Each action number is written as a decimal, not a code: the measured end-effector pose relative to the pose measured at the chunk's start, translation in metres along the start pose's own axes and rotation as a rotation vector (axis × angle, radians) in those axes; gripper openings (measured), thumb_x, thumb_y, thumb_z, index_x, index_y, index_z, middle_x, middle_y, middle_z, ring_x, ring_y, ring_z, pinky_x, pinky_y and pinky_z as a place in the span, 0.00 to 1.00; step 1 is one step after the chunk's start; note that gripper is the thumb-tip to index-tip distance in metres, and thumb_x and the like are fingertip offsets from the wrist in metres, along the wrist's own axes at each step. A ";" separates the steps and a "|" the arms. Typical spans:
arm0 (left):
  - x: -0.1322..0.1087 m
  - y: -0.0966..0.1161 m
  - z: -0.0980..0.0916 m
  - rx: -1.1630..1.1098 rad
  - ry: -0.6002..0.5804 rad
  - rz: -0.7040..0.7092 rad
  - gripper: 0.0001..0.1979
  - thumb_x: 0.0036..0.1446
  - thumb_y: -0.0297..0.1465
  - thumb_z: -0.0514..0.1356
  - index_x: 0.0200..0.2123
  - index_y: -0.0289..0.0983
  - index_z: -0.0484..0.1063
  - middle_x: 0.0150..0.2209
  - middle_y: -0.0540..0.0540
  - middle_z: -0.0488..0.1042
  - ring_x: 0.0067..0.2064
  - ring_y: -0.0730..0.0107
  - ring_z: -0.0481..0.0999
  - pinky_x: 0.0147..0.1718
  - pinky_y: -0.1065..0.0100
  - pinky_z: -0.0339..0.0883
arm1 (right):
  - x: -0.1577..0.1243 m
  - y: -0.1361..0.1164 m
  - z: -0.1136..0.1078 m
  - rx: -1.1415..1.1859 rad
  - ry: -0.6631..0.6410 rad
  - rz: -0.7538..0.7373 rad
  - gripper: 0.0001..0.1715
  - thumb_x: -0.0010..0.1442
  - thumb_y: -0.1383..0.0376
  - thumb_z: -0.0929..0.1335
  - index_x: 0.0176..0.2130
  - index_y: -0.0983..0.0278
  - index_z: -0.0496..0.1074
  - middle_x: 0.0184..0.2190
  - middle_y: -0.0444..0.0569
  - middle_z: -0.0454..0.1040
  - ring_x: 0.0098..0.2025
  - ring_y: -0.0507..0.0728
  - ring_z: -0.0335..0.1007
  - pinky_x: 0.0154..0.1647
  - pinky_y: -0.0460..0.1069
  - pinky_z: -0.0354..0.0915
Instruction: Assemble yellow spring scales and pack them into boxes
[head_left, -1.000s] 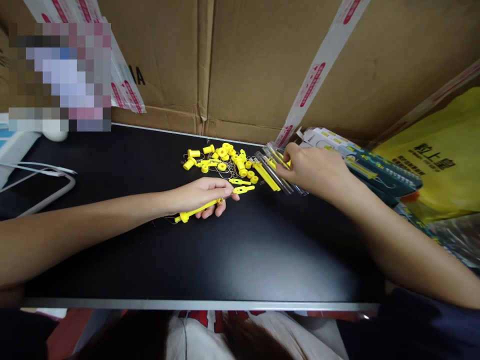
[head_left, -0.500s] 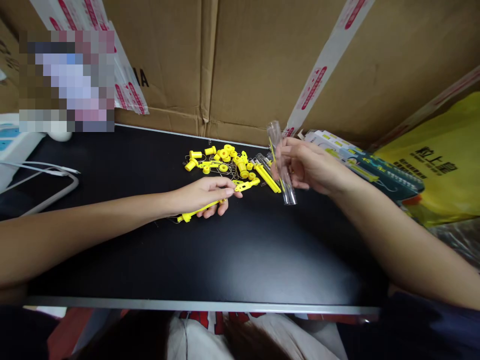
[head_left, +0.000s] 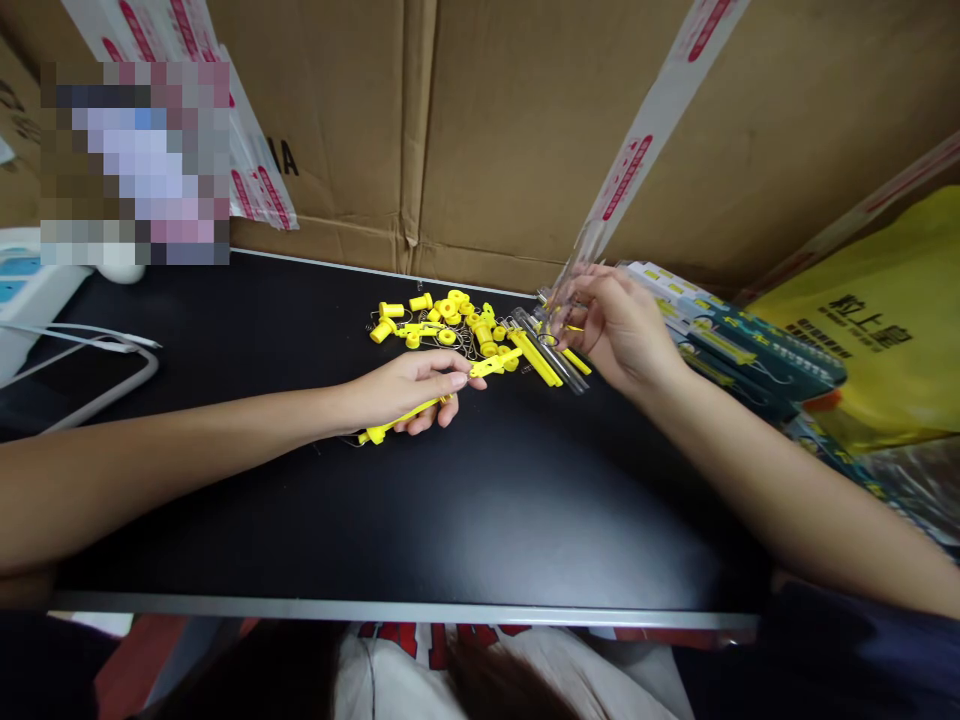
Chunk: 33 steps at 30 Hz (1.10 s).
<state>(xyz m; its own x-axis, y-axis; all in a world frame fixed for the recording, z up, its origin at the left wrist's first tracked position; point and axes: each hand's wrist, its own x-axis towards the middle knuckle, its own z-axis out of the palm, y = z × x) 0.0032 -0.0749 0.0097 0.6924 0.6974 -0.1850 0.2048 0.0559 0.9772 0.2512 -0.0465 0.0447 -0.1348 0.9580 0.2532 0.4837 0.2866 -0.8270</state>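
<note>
My left hand (head_left: 427,390) is closed around a long yellow plastic piece (head_left: 401,418); its lower end sticks out below the palm with a thin wire. A flat yellow piece with holes (head_left: 495,364) juts from between the thumb and index finger. My right hand (head_left: 619,325) pinches a clear plastic tube (head_left: 577,262), tilted, above the right side of the parts. Beneath it lie more clear tubes (head_left: 561,358) and yellow rods (head_left: 535,358). Left of these is a heap of small yellow caps and rings (head_left: 452,310) mixed with metal wire pieces (head_left: 457,345).
Printed boxes (head_left: 742,340) and a yellow bag (head_left: 877,310) stand at the right. Cardboard (head_left: 510,130) walls the back of the black table (head_left: 480,520). A white power strip (head_left: 45,290) and cables (head_left: 112,345) are at the left.
My right hand has shifted slightly right with the clear tube, whose top now leans right instead of left. Tubes and rods below show more. The left hand has barely moved.
</note>
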 end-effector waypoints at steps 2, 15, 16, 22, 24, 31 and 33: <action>0.000 0.000 0.000 0.000 0.001 0.002 0.11 0.66 0.36 0.52 0.45 0.35 0.67 0.23 0.54 0.68 0.14 0.85 0.61 0.09 0.82 0.51 | -0.002 -0.001 0.004 0.120 0.054 0.074 0.16 0.59 0.53 0.61 0.43 0.57 0.56 0.37 0.48 0.72 0.28 0.54 0.72 0.24 0.50 0.70; 0.002 -0.002 0.001 -0.045 0.032 0.021 0.10 0.65 0.37 0.53 0.44 0.37 0.62 0.21 0.54 0.69 0.13 0.84 0.57 0.10 0.81 0.50 | -0.026 -0.010 0.030 0.431 -0.058 0.071 0.27 0.50 0.52 0.73 0.39 0.56 0.54 0.35 0.39 0.70 0.29 0.51 0.75 0.26 0.47 0.74; 0.002 -0.002 0.002 -0.055 0.035 0.024 0.09 0.65 0.37 0.53 0.44 0.38 0.61 0.20 0.54 0.69 0.12 0.84 0.56 0.10 0.81 0.49 | -0.028 -0.012 0.032 0.453 -0.082 0.073 0.27 0.50 0.53 0.73 0.39 0.56 0.55 0.34 0.39 0.70 0.30 0.51 0.75 0.27 0.47 0.74; -0.003 0.005 0.007 -0.130 0.047 0.013 0.08 0.58 0.26 0.48 0.42 0.39 0.57 0.20 0.53 0.71 0.15 0.80 0.57 0.13 0.78 0.50 | -0.034 -0.014 0.036 0.546 -0.157 0.097 0.24 0.49 0.58 0.75 0.40 0.60 0.62 0.38 0.43 0.70 0.32 0.51 0.74 0.29 0.49 0.77; -0.004 0.005 0.007 -0.137 0.039 0.028 0.13 0.52 0.23 0.48 0.42 0.39 0.56 0.22 0.53 0.72 0.17 0.79 0.58 0.15 0.78 0.51 | -0.035 -0.014 0.036 0.562 -0.163 0.100 0.23 0.50 0.59 0.75 0.40 0.60 0.63 0.37 0.43 0.70 0.33 0.51 0.74 0.29 0.49 0.77; 0.000 -0.001 0.007 -0.094 0.060 0.176 0.17 0.49 0.23 0.52 0.43 0.39 0.56 0.42 0.46 0.74 0.24 0.82 0.65 0.21 0.77 0.60 | -0.040 -0.018 0.038 0.585 -0.162 0.054 0.20 0.50 0.59 0.74 0.39 0.59 0.64 0.37 0.43 0.71 0.37 0.53 0.72 0.27 0.47 0.76; -0.001 -0.001 0.007 -0.061 0.114 0.223 0.18 0.49 0.23 0.55 0.45 0.39 0.58 0.51 0.43 0.69 0.29 0.82 0.70 0.24 0.77 0.64 | -0.041 -0.019 0.037 0.605 -0.143 0.028 0.18 0.51 0.61 0.74 0.39 0.59 0.66 0.37 0.44 0.71 0.37 0.53 0.71 0.25 0.46 0.75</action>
<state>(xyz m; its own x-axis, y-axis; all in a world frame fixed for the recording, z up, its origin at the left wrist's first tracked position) 0.0073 -0.0806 0.0083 0.6326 0.7732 0.0456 0.0111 -0.0679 0.9976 0.2155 -0.0904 0.0314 -0.2643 0.9451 0.1924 -0.0814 0.1769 -0.9809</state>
